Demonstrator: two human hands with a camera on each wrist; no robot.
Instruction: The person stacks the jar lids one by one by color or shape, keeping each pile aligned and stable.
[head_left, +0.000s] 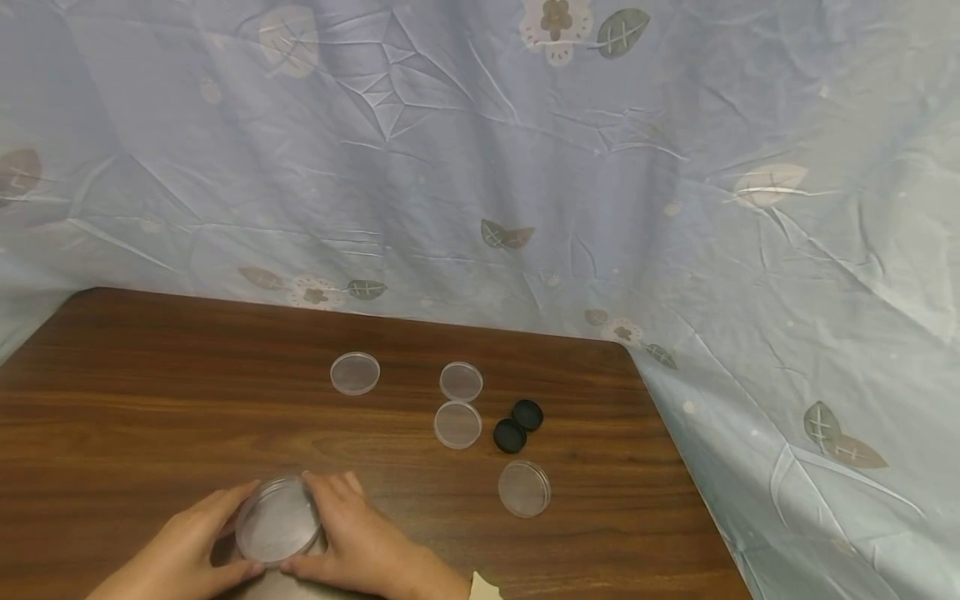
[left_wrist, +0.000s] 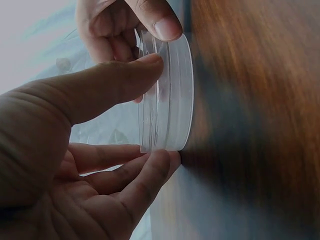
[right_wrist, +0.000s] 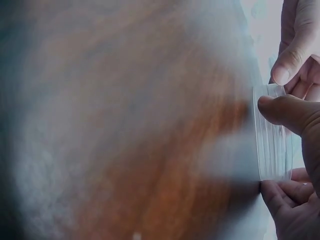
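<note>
Between my two hands is a small stack of clear round petri dishes, with several layered rims showing in the left wrist view. My left hand grips its left side, thumb at the near edge and fingers round the far side. From the right, my right hand grips the same stack in a matching way. Both thumbs press on the rim of the petri dishes, close together. In the right wrist view the petri dishes are close to the tabletop; whether they touch it I cannot tell.
Clear round dishes lie farther back on the brown wooden table, two of them nearly touching. Two black round caps sit side by side. Right of my hands is another clear dish stack. A patterned curtain hangs behind.
</note>
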